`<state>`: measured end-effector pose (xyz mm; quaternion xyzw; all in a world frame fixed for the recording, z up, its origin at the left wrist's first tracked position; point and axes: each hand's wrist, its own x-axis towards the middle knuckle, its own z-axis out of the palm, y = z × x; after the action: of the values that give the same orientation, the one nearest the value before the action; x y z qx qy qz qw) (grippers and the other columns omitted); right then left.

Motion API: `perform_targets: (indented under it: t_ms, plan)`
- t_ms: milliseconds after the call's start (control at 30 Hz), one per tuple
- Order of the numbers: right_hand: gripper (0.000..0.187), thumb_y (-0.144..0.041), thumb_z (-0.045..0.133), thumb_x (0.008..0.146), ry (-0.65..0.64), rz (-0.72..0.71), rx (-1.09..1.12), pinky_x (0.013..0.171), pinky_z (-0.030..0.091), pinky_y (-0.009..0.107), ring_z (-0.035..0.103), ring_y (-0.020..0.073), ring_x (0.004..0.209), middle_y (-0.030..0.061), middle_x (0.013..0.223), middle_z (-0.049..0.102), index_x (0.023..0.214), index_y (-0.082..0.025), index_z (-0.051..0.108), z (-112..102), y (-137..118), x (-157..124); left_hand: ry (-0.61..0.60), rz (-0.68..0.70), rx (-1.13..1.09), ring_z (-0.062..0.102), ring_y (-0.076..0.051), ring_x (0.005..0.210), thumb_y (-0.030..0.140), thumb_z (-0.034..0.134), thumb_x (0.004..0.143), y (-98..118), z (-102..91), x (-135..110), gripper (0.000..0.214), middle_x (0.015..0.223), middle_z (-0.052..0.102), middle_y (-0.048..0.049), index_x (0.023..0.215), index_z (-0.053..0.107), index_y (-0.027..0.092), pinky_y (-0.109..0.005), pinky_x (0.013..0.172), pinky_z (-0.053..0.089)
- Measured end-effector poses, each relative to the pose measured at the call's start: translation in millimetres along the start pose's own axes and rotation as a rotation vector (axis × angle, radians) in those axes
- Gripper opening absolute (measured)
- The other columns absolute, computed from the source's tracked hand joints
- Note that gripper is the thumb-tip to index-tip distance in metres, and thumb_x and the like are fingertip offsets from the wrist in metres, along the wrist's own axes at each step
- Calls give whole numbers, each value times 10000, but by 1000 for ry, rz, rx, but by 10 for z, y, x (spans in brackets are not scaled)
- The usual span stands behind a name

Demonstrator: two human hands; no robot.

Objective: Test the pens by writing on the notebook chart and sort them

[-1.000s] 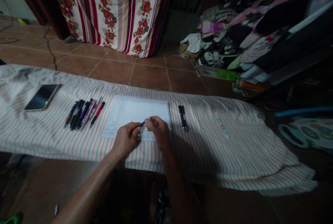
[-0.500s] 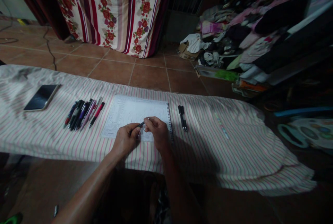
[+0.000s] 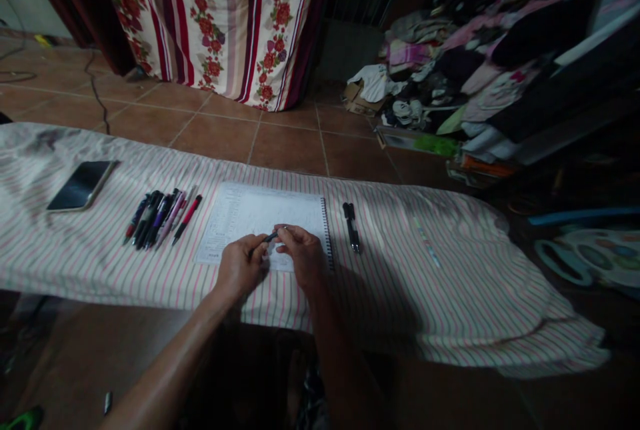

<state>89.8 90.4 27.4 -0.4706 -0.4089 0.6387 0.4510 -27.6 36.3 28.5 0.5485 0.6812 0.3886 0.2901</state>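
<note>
A dark pen [image 3: 271, 237] is held between both hands over the lower edge of an open spiral notebook [image 3: 250, 211]. My left hand [image 3: 242, 268] is closed round the pen's barrel. My right hand [image 3: 303, 255] pinches the pen's far end with its fingertips. The notebook lies on a table covered with a pink-striped cloth [image 3: 425, 270]. A row of several pens [image 3: 159, 217] lies to the left of the notebook. A black pen [image 3: 351, 225] lies to the notebook's right.
A dark phone [image 3: 81, 185] lies on the cloth at the far left. Beyond the table are a tiled floor [image 3: 290, 143], a floral striped curtain [image 3: 220, 17] and a heap of clothes [image 3: 480, 63] at the right. Small items lie on the floor below left.
Both hands and the pen stay almost in place over the notebook; the fingers shift only slightly. Nothing else on the table has moved.
</note>
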Motion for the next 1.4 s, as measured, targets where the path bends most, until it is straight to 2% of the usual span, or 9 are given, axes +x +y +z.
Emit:
perform_targets:
  t_ms: [267, 500, 633, 767, 900, 1033, 1233, 1333, 1400]
  plan:
    - [249, -380, 670, 644, -47, 6, -2, 489, 422, 199, 546, 88, 551, 23, 693, 676, 760, -163, 709, -20, -4, -6, -42, -36, -85, 591, -158, 632, 287, 443, 820, 23, 2, -5, 297, 689, 660, -35, 936, 679, 149, -258, 606, 440]
    - [255, -386, 661, 660, 63, -51, -81, 504, 449, 216, 544, 95, 509, 9, 622, 648, 752, -149, 686, 72, 96, 19, 58, 79, 325, 592, -176, 685, 246, 386, 845, 36, 0, -53, 323, 772, 647, -66, 1016, 647, 167, -266, 621, 410]
    - [386, -390, 578, 746, 33, -80, -129, 548, 506, 250, 614, 140, 614, 56, 778, 677, 1032, -132, 608, 126, 179, 32, 50, -43, 70, 592, -172, 664, 294, 436, 812, 7, -44, 2, 299, 726, 651, -50, 953, 665, 163, -272, 628, 424]
    - [404, -275, 494, 821, 8, -394, -546, 642, 523, 286, 628, 159, 715, 53, 873, 659, 1216, -188, 494, 155, 183, -22, 50, -292, -444, 593, -155, 603, 366, 536, 724, -38, -121, 73, 305, 664, 644, -37, 858, 665, 124, -262, 581, 440]
    - [369, -163, 400, 862, -231, -745, -985, 827, 480, 321, 578, 186, 915, 82, 964, 622, 1200, -205, 545, 174, 185, -77, 77, -369, -624, 562, -144, 545, 397, 584, 664, -61, -191, 55, 297, 548, 597, -25, 690, 654, 110, -249, 534, 426]
    - [417, -137, 417, 842, -269, -857, -1123, 791, 494, 317, 554, 191, 889, 87, 957, 593, 1243, -203, 512, 185, 281, -51, 31, -332, -495, 555, -152, 547, 430, 544, 689, -45, -242, 3, 326, 537, 593, -26, 616, 640, 127, -239, 506, 407]
    - [334, -179, 398, 869, -237, -960, -1074, 797, 503, 339, 583, 198, 887, 100, 918, 636, 1144, -177, 588, 141, 396, -6, -71, -195, -211, 583, -163, 649, 387, 426, 779, -4, -341, -21, 357, 639, 640, -35, 657, 652, 140, -243, 577, 422]
    - [280, -256, 452, 865, -155, -881, -909, 806, 507, 340, 608, 192, 894, 98, 970, 652, 1082, -190, 616, 140, 357, -10, -93, -203, -154, 596, -171, 684, 378, 308, 852, -21, -422, -5, 449, 715, 662, -62, 762, 666, 122, -263, 613, 440]
    - [266, -311, 492, 843, -28, -721, -715, 715, 530, 321, 633, 172, 780, 88, 935, 666, 1035, -182, 624, 179, 307, 22, -31, -178, 34, 594, -181, 792, 339, 305, 868, -42, -466, 7, 415, 832, 673, -74, 847, 666, 135, -283, 699, 448]
